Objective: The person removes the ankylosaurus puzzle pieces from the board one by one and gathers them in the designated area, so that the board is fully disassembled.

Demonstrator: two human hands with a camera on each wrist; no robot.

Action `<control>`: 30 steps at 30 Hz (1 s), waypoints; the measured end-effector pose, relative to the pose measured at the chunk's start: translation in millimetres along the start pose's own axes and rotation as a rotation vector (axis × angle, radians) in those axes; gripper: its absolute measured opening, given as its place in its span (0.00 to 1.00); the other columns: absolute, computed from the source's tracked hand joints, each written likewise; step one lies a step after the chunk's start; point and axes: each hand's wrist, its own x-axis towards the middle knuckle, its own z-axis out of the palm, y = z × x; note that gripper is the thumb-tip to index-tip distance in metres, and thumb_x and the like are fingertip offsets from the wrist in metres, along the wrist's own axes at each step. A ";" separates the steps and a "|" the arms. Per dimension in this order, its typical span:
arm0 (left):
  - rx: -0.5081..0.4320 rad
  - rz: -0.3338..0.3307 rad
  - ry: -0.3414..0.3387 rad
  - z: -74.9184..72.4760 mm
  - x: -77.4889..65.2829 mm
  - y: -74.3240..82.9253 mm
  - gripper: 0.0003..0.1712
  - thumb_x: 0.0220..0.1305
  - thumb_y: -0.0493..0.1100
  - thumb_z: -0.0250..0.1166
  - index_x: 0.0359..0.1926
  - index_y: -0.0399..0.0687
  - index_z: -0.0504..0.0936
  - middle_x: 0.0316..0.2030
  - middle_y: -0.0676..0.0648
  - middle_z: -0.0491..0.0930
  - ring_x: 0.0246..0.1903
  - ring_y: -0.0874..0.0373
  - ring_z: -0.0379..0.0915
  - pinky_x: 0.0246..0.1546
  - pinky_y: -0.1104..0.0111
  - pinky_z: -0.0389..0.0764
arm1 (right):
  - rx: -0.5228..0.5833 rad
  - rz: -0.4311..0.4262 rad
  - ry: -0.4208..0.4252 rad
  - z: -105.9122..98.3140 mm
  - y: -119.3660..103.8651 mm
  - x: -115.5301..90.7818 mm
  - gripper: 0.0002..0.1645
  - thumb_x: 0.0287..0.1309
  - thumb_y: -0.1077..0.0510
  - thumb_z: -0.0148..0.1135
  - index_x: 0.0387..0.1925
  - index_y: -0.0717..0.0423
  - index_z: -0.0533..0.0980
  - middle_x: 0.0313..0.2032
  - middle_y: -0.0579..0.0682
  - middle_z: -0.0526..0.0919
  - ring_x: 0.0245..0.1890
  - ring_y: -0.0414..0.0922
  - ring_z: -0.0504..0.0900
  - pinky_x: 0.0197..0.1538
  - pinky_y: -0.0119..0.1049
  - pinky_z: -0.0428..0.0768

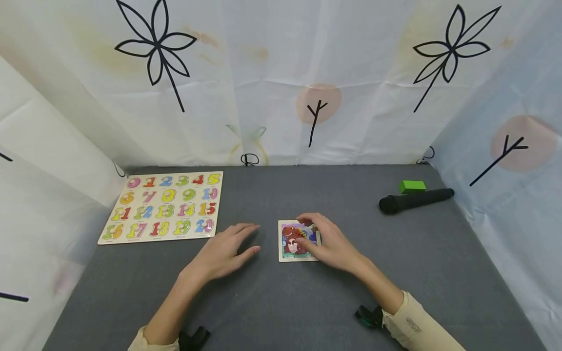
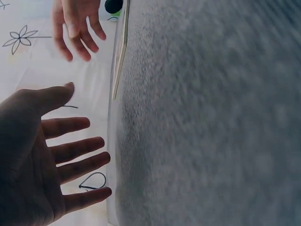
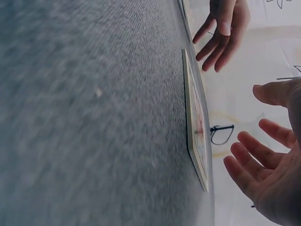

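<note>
A small square picture puzzle [image 1: 287,251] with a reddish-brown cartoon figure lies flat on the grey table. My right hand [image 1: 331,246] is over its right side, thumb and fingers spread and slightly bent. In the right wrist view, a gap shows between the right fingertips [image 3: 233,165] and the puzzle [image 3: 196,127], so the hand holds nothing. To the left of the puzzle, my left hand [image 1: 226,251] hovers with its fingers apart, empty. The left wrist view shows that hand [image 2: 33,160] with straight fingers, clear of the tabletop.
A board of colourful numbers [image 1: 175,219] lies at the back left of the table. At the back right are a black microphone [image 1: 417,201] and a green block [image 1: 412,187] behind it. White curtains [image 1: 281,73] with plant drawings stand around the back and sides.
</note>
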 end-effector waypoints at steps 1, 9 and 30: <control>-0.006 -0.004 -0.015 0.4 0.8 0.9 0.34 0.76 0.59 0.68 0.76 0.52 0.77 0.73 0.46 0.80 0.71 0.46 0.78 0.70 0.43 0.80 | 0.012 0.006 -0.009 1.5 -0.2 1.9 0.30 0.69 0.53 0.74 0.67 0.61 0.77 0.59 0.58 0.86 0.56 0.54 0.84 0.59 0.55 0.86; -0.070 0.015 -0.085 4.0 6.5 5.4 0.32 0.77 0.55 0.67 0.75 0.51 0.77 0.73 0.46 0.79 0.72 0.46 0.77 0.72 0.42 0.78 | 0.074 0.024 -0.067 11.7 1.9 18.7 0.28 0.69 0.55 0.74 0.65 0.62 0.78 0.57 0.57 0.87 0.55 0.51 0.87 0.60 0.52 0.87; -0.088 0.138 -0.197 16.1 19.0 21.9 0.32 0.78 0.51 0.65 0.78 0.48 0.75 0.79 0.45 0.72 0.79 0.39 0.65 0.79 0.31 0.61 | -0.048 0.094 -0.133 24.8 15.1 48.5 0.18 0.65 0.61 0.77 0.55 0.61 0.85 0.47 0.55 0.88 0.45 0.48 0.86 0.50 0.40 0.86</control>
